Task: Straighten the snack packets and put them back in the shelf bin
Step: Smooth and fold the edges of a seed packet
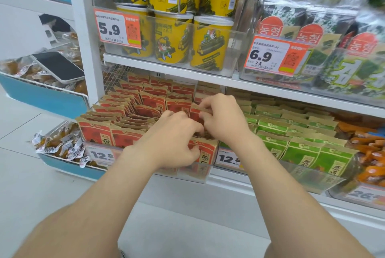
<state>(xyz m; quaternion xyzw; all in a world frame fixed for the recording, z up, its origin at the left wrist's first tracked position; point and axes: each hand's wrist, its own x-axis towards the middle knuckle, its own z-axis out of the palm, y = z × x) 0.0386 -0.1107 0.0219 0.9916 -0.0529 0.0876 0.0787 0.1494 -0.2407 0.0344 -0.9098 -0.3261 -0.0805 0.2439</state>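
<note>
Several red and kraft-brown snack packets [116,111] stand in rows in a clear shelf bin [193,175] on the lower shelf. Both my hands reach into the right side of that bin. My left hand [175,139] has its fingers curled down around the top of a front red packet [205,152]. My right hand [220,118] pinches the top edge of a red packet [195,112] just behind it. The packets in the middle of the bin lean and lie crooked; those at the back stand upright.
Green packets [300,149] fill the bin to the right. Yellow tubs [173,38] and seaweed packs [337,53] sit on the shelf above. A blue side rack at left holds small wrapped snacks [62,145] and a phone [58,67]. Price tags hang on the bin fronts.
</note>
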